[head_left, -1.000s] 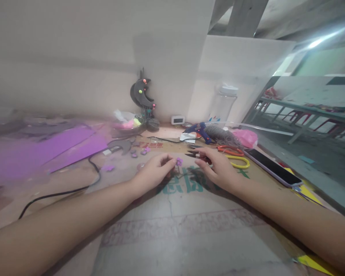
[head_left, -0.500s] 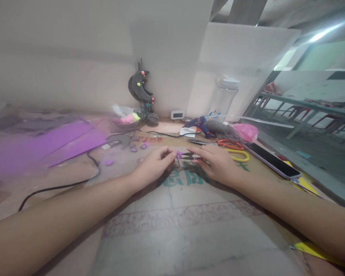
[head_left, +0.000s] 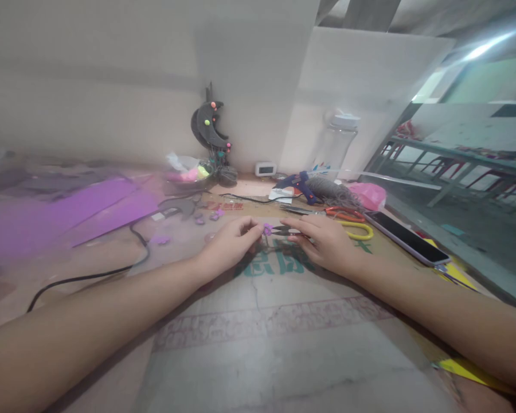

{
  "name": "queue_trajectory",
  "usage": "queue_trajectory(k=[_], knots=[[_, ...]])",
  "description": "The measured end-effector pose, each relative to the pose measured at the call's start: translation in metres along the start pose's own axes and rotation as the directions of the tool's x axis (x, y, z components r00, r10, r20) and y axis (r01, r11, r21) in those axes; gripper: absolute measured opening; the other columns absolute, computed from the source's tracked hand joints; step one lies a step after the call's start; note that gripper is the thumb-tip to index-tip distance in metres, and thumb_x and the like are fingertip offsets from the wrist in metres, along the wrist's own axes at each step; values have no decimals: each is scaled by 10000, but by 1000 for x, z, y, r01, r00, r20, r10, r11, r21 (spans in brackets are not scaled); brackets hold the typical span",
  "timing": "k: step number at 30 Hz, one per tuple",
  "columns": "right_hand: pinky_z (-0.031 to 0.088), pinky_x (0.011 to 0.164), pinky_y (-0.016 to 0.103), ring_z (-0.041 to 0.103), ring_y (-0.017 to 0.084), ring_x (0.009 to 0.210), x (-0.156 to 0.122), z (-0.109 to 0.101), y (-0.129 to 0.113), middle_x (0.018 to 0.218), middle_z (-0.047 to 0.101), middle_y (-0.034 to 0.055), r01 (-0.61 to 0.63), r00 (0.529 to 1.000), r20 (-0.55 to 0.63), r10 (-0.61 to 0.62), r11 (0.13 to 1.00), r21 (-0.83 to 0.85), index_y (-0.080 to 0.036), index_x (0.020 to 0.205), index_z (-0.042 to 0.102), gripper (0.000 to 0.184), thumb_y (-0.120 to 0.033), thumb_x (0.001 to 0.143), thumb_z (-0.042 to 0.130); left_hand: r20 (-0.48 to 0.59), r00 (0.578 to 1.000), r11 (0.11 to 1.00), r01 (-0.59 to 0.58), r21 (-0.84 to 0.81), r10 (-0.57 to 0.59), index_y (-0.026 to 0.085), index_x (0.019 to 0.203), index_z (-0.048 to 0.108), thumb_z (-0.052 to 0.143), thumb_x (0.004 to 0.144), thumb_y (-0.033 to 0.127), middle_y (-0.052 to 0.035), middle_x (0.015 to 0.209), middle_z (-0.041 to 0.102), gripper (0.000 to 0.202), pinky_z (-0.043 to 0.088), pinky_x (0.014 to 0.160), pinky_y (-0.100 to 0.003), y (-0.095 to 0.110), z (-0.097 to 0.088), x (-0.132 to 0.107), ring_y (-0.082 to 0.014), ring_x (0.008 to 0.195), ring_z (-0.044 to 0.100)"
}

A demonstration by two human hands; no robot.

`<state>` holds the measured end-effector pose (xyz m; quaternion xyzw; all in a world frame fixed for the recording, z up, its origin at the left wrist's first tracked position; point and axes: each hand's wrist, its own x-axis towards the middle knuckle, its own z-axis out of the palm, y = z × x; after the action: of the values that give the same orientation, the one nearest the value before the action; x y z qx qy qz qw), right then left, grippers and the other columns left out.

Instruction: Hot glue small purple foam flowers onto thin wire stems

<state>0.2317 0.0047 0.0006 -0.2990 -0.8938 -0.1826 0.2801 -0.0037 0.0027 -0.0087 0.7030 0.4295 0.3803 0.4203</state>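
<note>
My left hand (head_left: 236, 244) is closed, pinching a small purple flower (head_left: 267, 229) between thumb and fingertip above the cardboard. A thin stem seems to hang below the flower. My right hand (head_left: 327, 244) grips small snips (head_left: 281, 230) with two dark pointed blades, spread apart and pointing left at the flower. Their handle is mostly hidden in my fingers. Behind that hand a yellow scissor handle (head_left: 359, 231) shows; what it belongs to is partly covered. Scissors with orange handles (head_left: 346, 214) lie just beyond. Several purple flower pieces (head_left: 218, 214) lie beyond my left hand.
Purple sheets (head_left: 107, 206) lie at left, beside a black cable (head_left: 81, 278). A blue glue gun (head_left: 298, 186), grey yarn (head_left: 329, 192), a clear bottle (head_left: 335, 146) and a small clock (head_left: 265, 168) stand or lie behind. At right lies a phone (head_left: 406, 238). A dark crescent ornament (head_left: 208, 126) is against the wall.
Both hands stay in nearly the same place. The purple flower has turned slightly between my left fingers, and the view has shifted a little.
</note>
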Motion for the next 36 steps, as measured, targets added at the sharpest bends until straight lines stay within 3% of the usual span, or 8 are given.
queue_trajectory(k=[20,36], knots=[[447,669,302,620,200,769,0,4,1,837,693,87,-25,999,34,25,999,-20,-165,1163,662,287,-279,989,465,48,999,1000,3,9,-4,185,720,521,498,904,443,24,614,526,318,379,547,-240,0,0,0,-119,565,494],[391,635,305,586,190,714,2,1,0,789,684,69,54,998,48,-50,994,-92,-163,1102,679,257,-231,990,459,53,999,1000,12,2,-12,197,747,518,495,911,431,34,606,526,287,382,527,-231,-5,1,1,-106,516,484]])
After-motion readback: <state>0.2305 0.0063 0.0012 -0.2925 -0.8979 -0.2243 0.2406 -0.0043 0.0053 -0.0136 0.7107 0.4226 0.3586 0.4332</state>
